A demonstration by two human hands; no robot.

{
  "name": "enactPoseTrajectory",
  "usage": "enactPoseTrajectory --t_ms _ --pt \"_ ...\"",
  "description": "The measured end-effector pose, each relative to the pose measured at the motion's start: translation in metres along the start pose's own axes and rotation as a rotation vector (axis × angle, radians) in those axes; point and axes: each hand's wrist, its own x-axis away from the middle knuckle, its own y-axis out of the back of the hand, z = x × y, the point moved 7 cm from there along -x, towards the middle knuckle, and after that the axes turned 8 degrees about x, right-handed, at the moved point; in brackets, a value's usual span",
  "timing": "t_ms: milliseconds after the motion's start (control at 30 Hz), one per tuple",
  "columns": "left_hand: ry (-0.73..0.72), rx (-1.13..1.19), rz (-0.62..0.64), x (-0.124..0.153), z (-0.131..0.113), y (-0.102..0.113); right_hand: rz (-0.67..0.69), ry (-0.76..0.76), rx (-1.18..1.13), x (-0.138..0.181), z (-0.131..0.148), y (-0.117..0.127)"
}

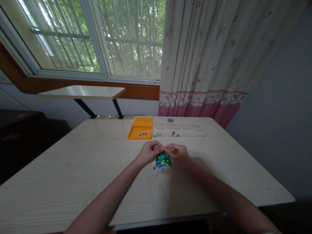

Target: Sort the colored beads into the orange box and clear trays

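Note:
My left hand point(149, 152) and my right hand point(178, 153) meet fingertip to fingertip above a small heap of tiny building bricks point(162, 160). Between the pinched fingers of both hands shows a small orange-yellow brick point(164, 148); its exact shape is too small to tell. The heap mixes blue, green, dark brown and some yellowish pieces, and the hands hide its far side. Just beyond my left hand stands an open orange box point(130, 134) with a few blue bricks point(143, 134) in its near half.
Right of the orange box is a clear compartment tray point(188, 132), holding green bricks point(159, 134) and dark brown bricks point(173, 133) in separate compartments. A round grey object point(170, 120) lies behind it. A raised shelf point(85, 92) stands on the table's point(73, 162) back left, before the window.

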Motion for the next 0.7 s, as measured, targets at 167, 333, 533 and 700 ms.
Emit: enactPoseTrajectory --t_ms 167,333,533,700 --pt "0.017 -0.042 0.009 0.001 0.000 0.000 0.029 0.014 0.028 0.001 0.002 0.000" --pt "0.003 -0.073 0.019 0.002 -0.007 0.000 0.030 -0.063 -0.123 -0.003 0.000 0.003" --pt "-0.014 -0.142 -0.061 -0.001 0.000 0.012 0.005 -0.280 -0.729 -0.020 -0.026 0.022" --pt "-0.016 -0.239 -0.065 -0.003 0.002 0.018 0.035 -0.259 -1.040 -0.027 -0.031 0.041"
